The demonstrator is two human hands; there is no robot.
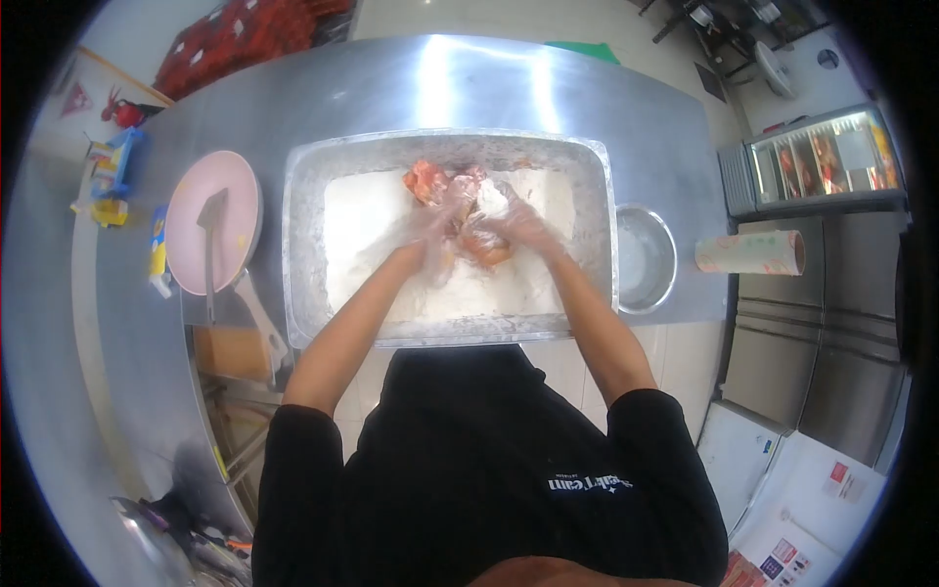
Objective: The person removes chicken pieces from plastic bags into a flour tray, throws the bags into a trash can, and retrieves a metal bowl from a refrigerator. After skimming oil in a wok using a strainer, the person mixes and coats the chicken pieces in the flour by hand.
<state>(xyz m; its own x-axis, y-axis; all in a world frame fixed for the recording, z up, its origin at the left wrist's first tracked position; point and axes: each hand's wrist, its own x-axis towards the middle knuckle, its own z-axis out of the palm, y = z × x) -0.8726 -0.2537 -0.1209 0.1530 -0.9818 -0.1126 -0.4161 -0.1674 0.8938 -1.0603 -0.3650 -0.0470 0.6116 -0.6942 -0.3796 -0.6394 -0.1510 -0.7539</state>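
A large metal tray [301,254] holds a bed of white powder that looks like flour [364,210]. Over its middle, several reddish pieces of raw meat [426,182] are bunched together, partly dusted white. My left hand [438,227], in a clear plastic glove, grips the bunch from the left side. Also gloved and whitened with powder, my right hand [511,221] closes on the meat from the right. Motion smears both hands a little, and the fingers hide part of the pieces.
A pink pan [181,210] with a grey spatula [209,245] lies left of the tray. To the right are a round metal bowl [646,259] and a patterned roll [750,253]. The steel table [646,117] extends behind the tray. A lit display case [822,161] stands at far right.
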